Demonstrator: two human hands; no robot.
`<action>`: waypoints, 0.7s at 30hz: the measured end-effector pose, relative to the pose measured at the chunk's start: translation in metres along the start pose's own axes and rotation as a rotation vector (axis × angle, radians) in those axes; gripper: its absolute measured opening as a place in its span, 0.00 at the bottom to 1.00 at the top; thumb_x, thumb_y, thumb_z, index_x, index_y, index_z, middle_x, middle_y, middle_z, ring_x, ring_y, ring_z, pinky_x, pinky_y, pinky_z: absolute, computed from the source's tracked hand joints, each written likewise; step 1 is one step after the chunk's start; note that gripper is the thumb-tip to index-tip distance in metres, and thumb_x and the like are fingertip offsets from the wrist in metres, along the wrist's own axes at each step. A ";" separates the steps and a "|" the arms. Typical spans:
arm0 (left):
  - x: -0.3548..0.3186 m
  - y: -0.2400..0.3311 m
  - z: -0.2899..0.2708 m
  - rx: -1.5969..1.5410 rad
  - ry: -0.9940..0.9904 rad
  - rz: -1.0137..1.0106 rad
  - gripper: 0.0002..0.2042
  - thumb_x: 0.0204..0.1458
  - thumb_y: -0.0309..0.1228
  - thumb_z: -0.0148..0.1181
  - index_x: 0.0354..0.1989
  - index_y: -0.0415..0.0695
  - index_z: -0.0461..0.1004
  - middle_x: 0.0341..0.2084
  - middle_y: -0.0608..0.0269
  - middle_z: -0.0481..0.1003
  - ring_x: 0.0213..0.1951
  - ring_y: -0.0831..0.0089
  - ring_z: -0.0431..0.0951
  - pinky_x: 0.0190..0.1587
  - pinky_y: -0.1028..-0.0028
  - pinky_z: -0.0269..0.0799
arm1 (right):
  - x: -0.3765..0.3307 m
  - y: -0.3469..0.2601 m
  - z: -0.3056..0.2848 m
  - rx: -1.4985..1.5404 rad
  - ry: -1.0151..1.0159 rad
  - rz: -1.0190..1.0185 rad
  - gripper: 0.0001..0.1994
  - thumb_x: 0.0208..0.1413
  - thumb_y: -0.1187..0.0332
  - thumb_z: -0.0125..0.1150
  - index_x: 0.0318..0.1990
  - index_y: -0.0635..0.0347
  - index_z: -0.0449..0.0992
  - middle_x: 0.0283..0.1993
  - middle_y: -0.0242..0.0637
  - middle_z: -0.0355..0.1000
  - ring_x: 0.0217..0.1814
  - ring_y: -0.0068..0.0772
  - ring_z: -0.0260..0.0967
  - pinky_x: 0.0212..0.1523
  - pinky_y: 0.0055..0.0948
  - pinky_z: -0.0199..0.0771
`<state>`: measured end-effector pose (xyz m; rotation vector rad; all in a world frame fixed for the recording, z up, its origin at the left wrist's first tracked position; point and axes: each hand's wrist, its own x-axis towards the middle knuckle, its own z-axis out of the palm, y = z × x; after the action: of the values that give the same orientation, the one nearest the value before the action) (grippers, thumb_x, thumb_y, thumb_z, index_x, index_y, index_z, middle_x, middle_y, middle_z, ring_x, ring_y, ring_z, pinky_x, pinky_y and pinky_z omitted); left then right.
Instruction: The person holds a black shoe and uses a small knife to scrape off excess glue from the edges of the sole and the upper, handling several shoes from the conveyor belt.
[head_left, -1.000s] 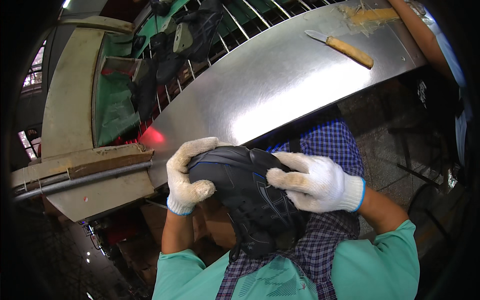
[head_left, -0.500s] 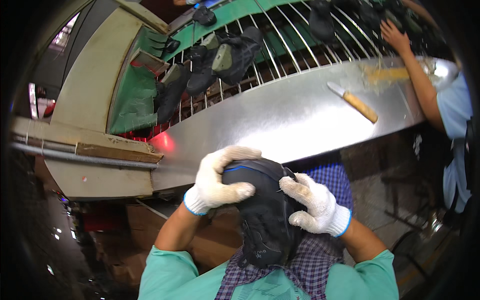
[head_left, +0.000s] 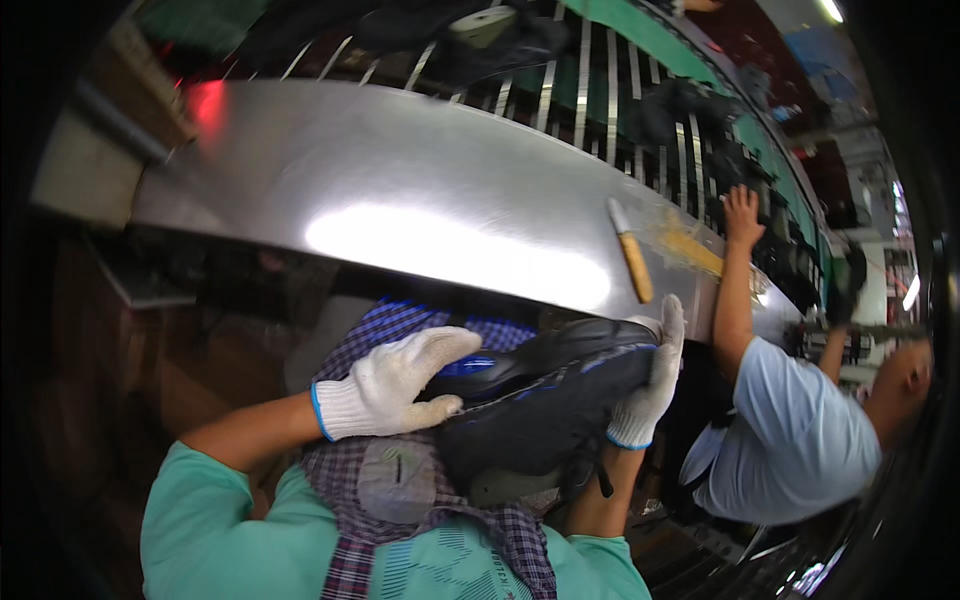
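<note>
A black shoe (head_left: 545, 410) with blue trim lies sideways between my gloved hands, just in front of my checked apron. My left hand (head_left: 395, 385) grips its left end, with the thumb and fingers spread around a blue, glossy patch. Around the other end is my right hand (head_left: 652, 380), its fingers pointing up along the shoe and its palm partly hidden behind it. A grey-green piece (head_left: 508, 487) shows at the lower edge of the shoe, close to my chest. Both gloves are white knit with blue cuffs.
A shiny metal ledge (head_left: 250, 160) crosses ahead, with a wooden-handled knife (head_left: 632, 260) on it. Beyond runs a conveyor of metal rods (head_left: 583, 90) carrying black shoes (head_left: 500, 40). At right, a person in light blue (head_left: 790, 430) reaches a bare hand toward it.
My view has swung to the right. The shoe has turned from lengthwise to sideways, and my right hand has moved to its far right end. The knife stays on the ledge.
</note>
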<state>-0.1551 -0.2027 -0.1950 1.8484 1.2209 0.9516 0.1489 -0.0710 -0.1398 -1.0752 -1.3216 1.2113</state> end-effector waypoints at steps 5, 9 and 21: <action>0.004 -0.003 0.003 0.506 0.270 0.269 0.30 0.50 0.29 0.73 0.65 0.42 0.73 0.63 0.44 0.72 0.47 0.58 0.84 0.45 0.66 0.86 | -0.005 0.040 0.058 0.154 -0.125 0.083 0.42 0.67 0.45 0.60 0.76 0.72 0.61 0.49 0.45 0.77 0.48 0.34 0.78 0.51 0.34 0.83; 0.063 -0.028 -0.013 0.401 0.561 0.423 0.24 0.53 0.30 0.70 0.60 0.43 0.76 0.59 0.46 0.76 0.41 0.57 0.86 0.35 0.65 0.87 | 0.007 0.001 0.094 -0.017 -0.228 0.015 0.46 0.62 0.39 0.66 0.72 0.73 0.66 0.48 0.46 0.78 0.47 0.35 0.78 0.53 0.33 0.80; 0.106 -0.002 -0.053 -0.612 -0.089 -0.078 0.22 0.75 0.43 0.49 0.54 0.34 0.77 0.39 0.56 0.82 0.46 0.70 0.81 0.53 0.69 0.78 | 0.009 -0.045 0.102 -0.536 -0.469 -0.307 0.62 0.43 0.42 0.85 0.78 0.72 0.57 0.62 0.49 0.72 0.56 0.36 0.75 0.56 0.36 0.80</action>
<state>-0.1725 -0.0935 -0.1514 1.3315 0.8165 1.0435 0.0469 -0.0767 -0.0932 -0.9205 -2.1747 0.9245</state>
